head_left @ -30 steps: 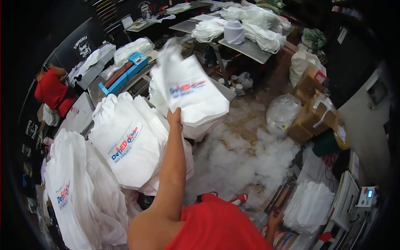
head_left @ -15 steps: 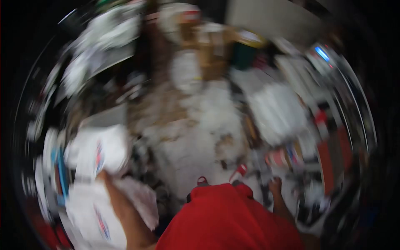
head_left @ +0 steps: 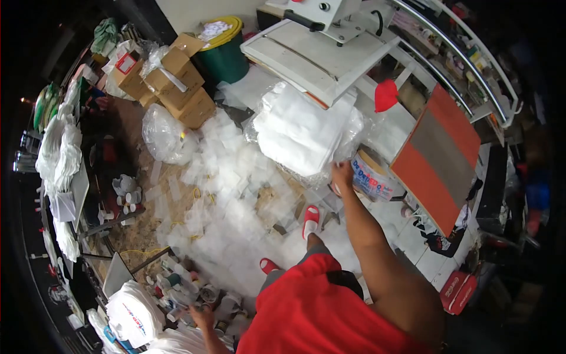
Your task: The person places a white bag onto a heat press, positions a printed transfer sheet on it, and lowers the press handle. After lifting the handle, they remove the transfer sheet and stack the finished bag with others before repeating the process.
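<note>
My right hand [head_left: 342,173] is stretched forward, nothing visible in its loosely bent fingers. It overlaps the edge of a plastic-wrapped stack of white cloth [head_left: 300,130], beside a wide roll of printed film [head_left: 372,176] with blue and red lettering. Low on the left, my left hand [head_left: 202,318] hangs with its fingers partly extended and no object seen in it. Near it are a jumble of bottles and tubs [head_left: 183,286] and a pile of white T-shirts [head_left: 134,314] with a red and blue print.
A heat press [head_left: 318,56] stands ahead, with an orange and grey board [head_left: 439,159] leaning at right. Translucent sheets [head_left: 224,206] litter the floor around my red sandals. Cardboard boxes [head_left: 180,88] and a green bin [head_left: 227,62] stand behind. A red case [head_left: 458,292] sits at right.
My view has turned right and sharpened from blur. My left hand is now away from the white T-shirts, and my right arm has come forward beside the wrapped stack and film roll.
</note>
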